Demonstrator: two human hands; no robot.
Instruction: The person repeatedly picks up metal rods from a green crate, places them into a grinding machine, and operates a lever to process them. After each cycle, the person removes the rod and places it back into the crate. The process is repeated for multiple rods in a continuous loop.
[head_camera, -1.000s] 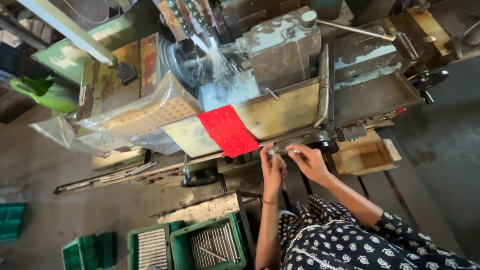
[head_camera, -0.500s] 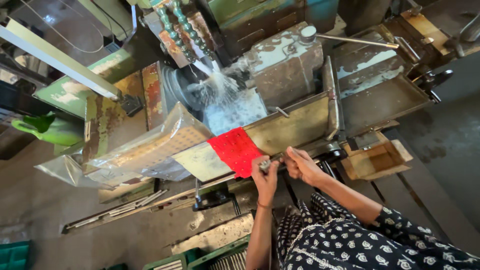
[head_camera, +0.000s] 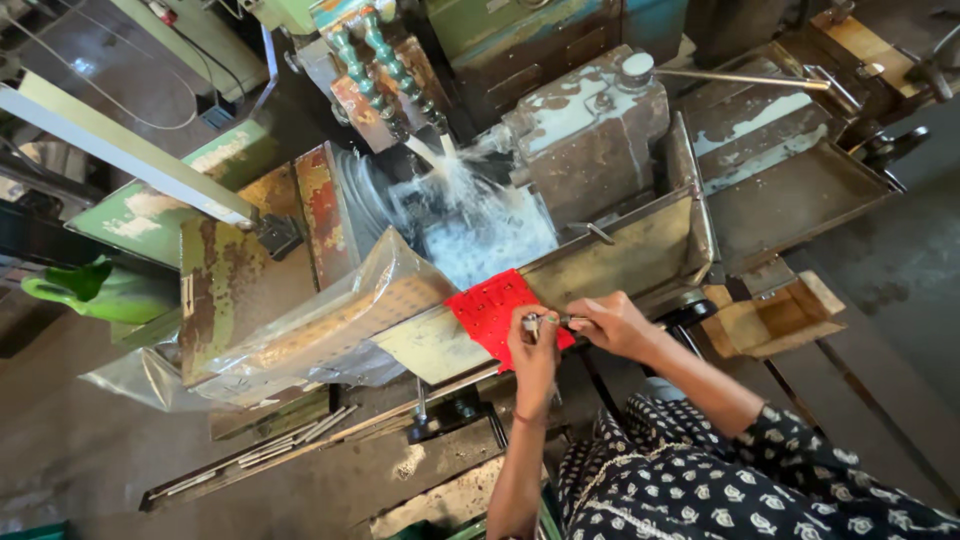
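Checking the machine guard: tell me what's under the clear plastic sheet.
Under the clear plastic sheet, a pale perforated panel shows through. Anything below that panel is hidden.

**Plastic wrap and a red card at the machine**

A clear plastic bag (head_camera: 330, 320) lies at nine o'clock of centre, draped over a perforated, tan-looking tray, its crumpled end trailing toward eight o'clock. Just right of it, near six o'clock of centre, a flat red rectangular card (head_camera: 495, 312) with rows of small holes leans on the machine's trough edge. No screens show.
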